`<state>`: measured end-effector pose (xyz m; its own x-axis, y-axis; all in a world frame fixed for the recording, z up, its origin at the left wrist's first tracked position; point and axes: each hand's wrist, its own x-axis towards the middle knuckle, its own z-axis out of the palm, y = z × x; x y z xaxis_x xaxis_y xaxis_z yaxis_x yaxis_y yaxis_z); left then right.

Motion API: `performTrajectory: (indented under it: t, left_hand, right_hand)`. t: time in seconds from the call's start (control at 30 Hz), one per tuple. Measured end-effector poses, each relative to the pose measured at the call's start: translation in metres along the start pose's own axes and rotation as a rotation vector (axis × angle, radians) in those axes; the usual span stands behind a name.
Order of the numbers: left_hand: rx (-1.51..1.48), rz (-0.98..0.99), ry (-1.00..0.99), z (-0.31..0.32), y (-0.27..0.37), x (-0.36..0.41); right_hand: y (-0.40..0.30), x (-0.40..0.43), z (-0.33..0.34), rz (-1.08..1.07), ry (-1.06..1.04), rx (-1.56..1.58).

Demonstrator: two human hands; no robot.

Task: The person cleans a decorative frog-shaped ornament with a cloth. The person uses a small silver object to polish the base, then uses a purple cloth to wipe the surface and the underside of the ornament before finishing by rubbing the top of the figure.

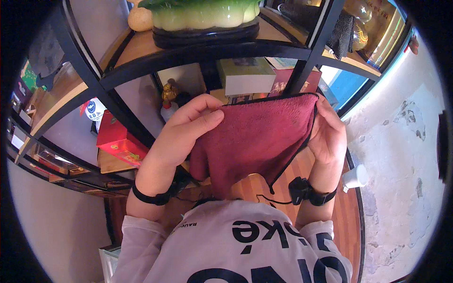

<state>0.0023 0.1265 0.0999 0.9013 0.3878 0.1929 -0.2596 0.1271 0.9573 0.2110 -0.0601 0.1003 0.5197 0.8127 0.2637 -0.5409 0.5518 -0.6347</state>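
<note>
A dark red microfibre cloth [254, 138] with black edging hangs spread between my two hands in front of my chest. My left hand [194, 125] pinches its upper left edge, thumb on the near face. At the upper right corner, my right hand [329, 129] grips the cloth from behind, its fingers partly hidden by the fabric. The lower part drapes in loose folds, and one corner dangles above the wood-strip floor [293, 173]. Each wrist wears a black strap.
Ahead stands a black-framed shelf unit [208, 58]. It carries a cabbage-shaped ornament [208, 14], a gourd [140, 17], a green and white box [246, 74], a golden figurine [170, 91] and a red box [120, 139]. A white cup-like container [355, 177] is near the peeling wall [396, 198] at right.
</note>
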Motion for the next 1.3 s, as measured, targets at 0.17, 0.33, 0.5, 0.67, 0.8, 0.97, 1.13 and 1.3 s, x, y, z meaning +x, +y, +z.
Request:
performTrajectory:
  t: [0.17, 0.33, 0.5, 0.67, 0.8, 0.97, 1.13, 1.3]
  left_hand:
    - [0.028, 0.005, -0.001, 0.0, 0.001, -0.001]
    - [0.022, 0.003, 0.013, 0.003, 0.003, -0.001]
    - [-0.034, -0.015, 0.018, 0.001, 0.002, -0.002]
    - [-0.043, 0.015, 0.007, 0.001, -0.001, -0.002]
    - [-0.064, 0.017, 0.013, 0.001, -0.002, -0.002]
    - [-0.062, 0.046, 0.001, -0.001, -0.003, -0.004]
    - [-0.183, 0.007, -0.066, -0.003, -0.001, -0.006]
    - [-0.157, 0.043, -0.056, -0.003, -0.003, -0.008]
  right_hand:
    - [0.0, -0.002, 0.0, -0.012, 0.042, -0.021]
    - [0.0, 0.0, -0.005, 0.015, 0.011, -0.009]
    - [-0.001, 0.0, -0.005, 0.018, 0.013, -0.013]
    - [0.001, -0.001, 0.001, 0.004, 0.012, -0.021]
    - [0.003, -0.001, -0.003, 0.008, 0.016, -0.045]
    - [0.004, -0.002, -0.008, 0.003, -0.021, -0.05]
    - [0.006, -0.001, -0.009, -0.003, -0.038, -0.048]
    - [0.006, -0.003, -0.005, 0.011, -0.076, -0.054]
